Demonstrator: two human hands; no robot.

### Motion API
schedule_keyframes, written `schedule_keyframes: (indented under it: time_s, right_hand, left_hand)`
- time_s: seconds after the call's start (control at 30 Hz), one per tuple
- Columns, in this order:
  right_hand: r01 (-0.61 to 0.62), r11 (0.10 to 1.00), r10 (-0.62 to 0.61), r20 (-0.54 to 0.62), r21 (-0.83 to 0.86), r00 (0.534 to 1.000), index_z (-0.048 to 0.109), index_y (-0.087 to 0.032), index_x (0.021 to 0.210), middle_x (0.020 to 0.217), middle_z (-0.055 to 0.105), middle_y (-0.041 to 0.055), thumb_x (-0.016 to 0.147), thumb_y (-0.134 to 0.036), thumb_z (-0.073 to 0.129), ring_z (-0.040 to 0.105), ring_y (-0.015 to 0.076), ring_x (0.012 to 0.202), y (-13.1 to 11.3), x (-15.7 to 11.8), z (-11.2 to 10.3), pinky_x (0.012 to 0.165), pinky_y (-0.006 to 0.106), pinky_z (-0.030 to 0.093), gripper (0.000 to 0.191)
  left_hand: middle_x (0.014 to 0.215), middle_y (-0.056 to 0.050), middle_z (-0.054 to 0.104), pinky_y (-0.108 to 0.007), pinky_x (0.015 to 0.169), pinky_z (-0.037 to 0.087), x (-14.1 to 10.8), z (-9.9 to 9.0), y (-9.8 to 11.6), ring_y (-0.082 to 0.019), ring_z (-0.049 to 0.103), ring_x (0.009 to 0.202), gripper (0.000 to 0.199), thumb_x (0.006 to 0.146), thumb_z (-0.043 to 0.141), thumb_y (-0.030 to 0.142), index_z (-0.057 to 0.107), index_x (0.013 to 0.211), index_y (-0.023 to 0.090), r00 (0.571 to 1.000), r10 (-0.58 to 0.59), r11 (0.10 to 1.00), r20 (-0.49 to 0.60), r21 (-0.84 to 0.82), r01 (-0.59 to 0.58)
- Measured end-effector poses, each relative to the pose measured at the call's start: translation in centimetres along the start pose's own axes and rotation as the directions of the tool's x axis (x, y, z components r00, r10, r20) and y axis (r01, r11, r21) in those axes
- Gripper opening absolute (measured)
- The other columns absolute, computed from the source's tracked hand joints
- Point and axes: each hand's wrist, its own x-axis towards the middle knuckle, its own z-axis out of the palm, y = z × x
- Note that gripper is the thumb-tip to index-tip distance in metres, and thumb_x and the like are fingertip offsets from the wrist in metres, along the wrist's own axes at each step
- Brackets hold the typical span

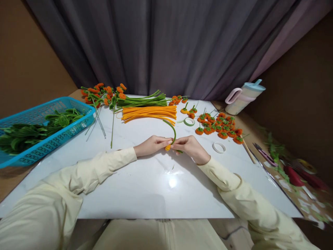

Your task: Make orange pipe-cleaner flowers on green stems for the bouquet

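Above the white tabletop, both hands meet. My left hand [152, 145] is closed in a pinch on a small yellow-orange coiled chenille stem [168, 147]. My right hand [189, 146] pinches a green chenille stem [172, 129] against that coil. One end of the green stem curves upward and back, while a short green end shows below the right fingers. The fingertips partly hide where green and orange meet. Just beyond the hands lie a bundle of yellow-orange chenille stems [149, 113] and a bundle of green chenille stems [143, 100].
On the left stands a blue basket [59, 139] of green leaves. Orange fuzzy flowers [104, 93] lie back left, orange pumpkin-like pieces [221, 125] at right. Tape rolls [219, 147], a lidded cup [244, 97], pliers [265, 154] and scraps sit on the right side.
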Motion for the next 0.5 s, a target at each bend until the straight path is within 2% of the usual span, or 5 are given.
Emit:
schedule_keyframes:
  time_s: [0.2,0.33,0.43,0.5]
  right_hand:
    - [-0.211,0.954,0.195,0.092,0.214,0.976,0.068,-0.009,0.063,0.058,0.061,0.0027,0.054,-0.028,0.079,0.048,0.0065,0.048,0.7,0.6,-0.4,0.047,0.021,0.042,0.024]
    - [-0.258,0.925,0.223,0.152,0.279,0.963,0.068,-0.009,0.064,0.058,0.06,0.0018,0.053,-0.027,0.081,0.047,0.005,0.048,1.2,1.0,-0.6,0.046,0.019,0.041,0.025]
    - [-0.237,0.92,0.192,0.168,0.311,0.967,0.068,-0.01,0.063,0.056,0.06,0.0001,0.055,-0.027,0.081,0.047,0.004,0.047,1.4,1.2,-0.7,0.045,0.017,0.04,0.024]
    - [-0.229,0.92,0.173,0.196,0.318,0.965,0.067,-0.009,0.062,0.054,0.059,-0.0002,0.056,-0.027,0.081,0.048,0.0042,0.046,1.5,1.3,-0.8,0.044,0.017,0.04,0.023]
  left_hand:
    - [0.108,-0.009,0.067,-0.028,0.088,0.044,-0.2,0.3,-0.3,-0.021,0.059,0.103,0.041,0.086,0.05,0.045,0.068,0.105,0.014,0.997,0.052,0.996,-0.059,0.075,-0.048]
    - [0.108,-0.008,0.067,-0.028,0.09,0.043,0.2,0.3,-0.1,-0.022,0.058,0.105,0.04,0.087,0.05,0.044,0.068,0.105,0.014,0.999,0.015,0.996,-0.051,0.09,-0.011]
    - [0.102,-0.007,0.069,-0.029,0.087,0.044,0.6,-1.8,1.8,-0.022,0.059,0.099,0.038,0.086,0.051,0.043,0.069,0.101,0.013,0.998,-0.058,0.987,-0.017,0.147,0.059]
    - [0.1,-0.004,0.068,-0.029,0.088,0.044,0.5,-4.2,3.7,-0.022,0.058,0.1,0.033,0.083,0.056,0.04,0.068,0.101,0.015,0.991,-0.059,0.986,-0.12,0.147,0.077]
